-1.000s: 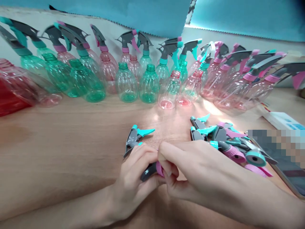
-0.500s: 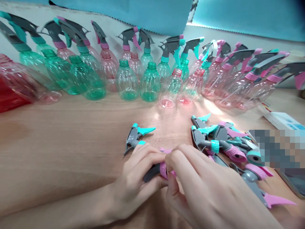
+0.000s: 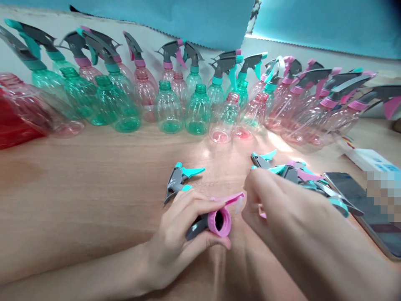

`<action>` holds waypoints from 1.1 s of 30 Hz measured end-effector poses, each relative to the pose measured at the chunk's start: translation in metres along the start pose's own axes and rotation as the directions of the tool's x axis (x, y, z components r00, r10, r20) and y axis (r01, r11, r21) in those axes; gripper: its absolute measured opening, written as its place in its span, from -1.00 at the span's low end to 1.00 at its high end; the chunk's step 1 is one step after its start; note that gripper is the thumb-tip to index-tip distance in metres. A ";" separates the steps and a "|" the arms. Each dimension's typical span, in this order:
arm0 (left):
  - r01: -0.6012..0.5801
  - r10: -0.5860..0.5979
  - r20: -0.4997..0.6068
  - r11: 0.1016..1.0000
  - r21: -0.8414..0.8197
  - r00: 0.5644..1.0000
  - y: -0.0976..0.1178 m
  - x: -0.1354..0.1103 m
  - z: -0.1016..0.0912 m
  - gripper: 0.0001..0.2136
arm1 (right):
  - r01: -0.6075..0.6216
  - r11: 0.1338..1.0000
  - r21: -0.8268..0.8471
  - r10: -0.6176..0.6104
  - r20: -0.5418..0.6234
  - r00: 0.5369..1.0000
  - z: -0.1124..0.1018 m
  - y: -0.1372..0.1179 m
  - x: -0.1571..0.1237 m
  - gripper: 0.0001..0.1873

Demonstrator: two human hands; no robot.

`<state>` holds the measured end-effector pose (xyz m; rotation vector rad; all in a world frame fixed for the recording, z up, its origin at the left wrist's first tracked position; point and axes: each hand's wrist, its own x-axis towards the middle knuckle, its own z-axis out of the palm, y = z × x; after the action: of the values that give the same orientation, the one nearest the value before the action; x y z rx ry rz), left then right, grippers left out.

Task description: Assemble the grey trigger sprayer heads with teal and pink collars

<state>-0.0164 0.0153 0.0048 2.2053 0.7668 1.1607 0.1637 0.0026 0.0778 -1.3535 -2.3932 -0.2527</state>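
My left hand (image 3: pixel 178 234) is closed around a grey trigger spray head (image 3: pixel 200 225). Its pink threaded collar (image 3: pixel 219 222) faces right with the dark opening showing, and its pink trigger (image 3: pixel 230 200) sticks out above. To the right of the collar, apart from it, my right hand (image 3: pixel 269 209) is closed with the fingers curled. What those fingers hold, if anything, is hidden; a bit of pink shows between them. A small translucent piece (image 3: pixel 239 205) shows by the trigger tip. Just beyond my left hand lies a grey and turquoise spray head (image 3: pixel 175 180).
Several loose spray heads (image 3: pixel 291 173) lie piled on the right, partly behind my right hand. A phone (image 3: pixel 347 192) and a white box (image 3: pixel 372 158) are farther right. Open green bottles (image 3: pixel 198 110) and pink bottles (image 3: pixel 226 119) stand in front of capped ones along the wall.
My right hand has moved off the pink collar to the right and a little up, uncovering the opening. My left hand still holds the spray head in nearly the same place.
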 end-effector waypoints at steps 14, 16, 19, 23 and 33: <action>-0.027 0.027 0.011 1.000 -0.015 1.000 0.003 0.001 -0.002 -0.69 | -0.197 0.980 0.028 0.178 0.322 0.930 0.007 0.065 0.027 -0.86; -0.113 0.115 0.074 0.993 -0.030 0.991 0.005 0.000 -0.003 -0.66 | -0.182 0.976 0.118 0.115 0.429 0.896 0.015 0.069 0.031 -0.84; -0.189 0.196 0.140 0.980 -0.063 0.970 0.006 0.000 -0.003 -0.66 | -0.180 0.928 0.327 -0.028 0.542 0.840 0.029 0.066 0.032 -0.84; -0.178 0.186 0.126 0.982 -0.069 0.974 0.006 0.000 -0.003 -0.63 | -0.183 0.873 0.453 -0.138 0.589 0.797 0.044 0.060 0.033 -0.77; -0.126 0.132 0.081 0.989 -0.075 0.988 0.004 0.000 -0.001 -0.62 | -0.239 0.848 0.472 -0.135 0.629 0.765 0.058 0.062 0.036 -0.87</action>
<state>-0.0167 0.0126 0.0076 2.2575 0.5471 1.1283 0.1864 0.0823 0.0378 -1.3583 -2.6161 1.0027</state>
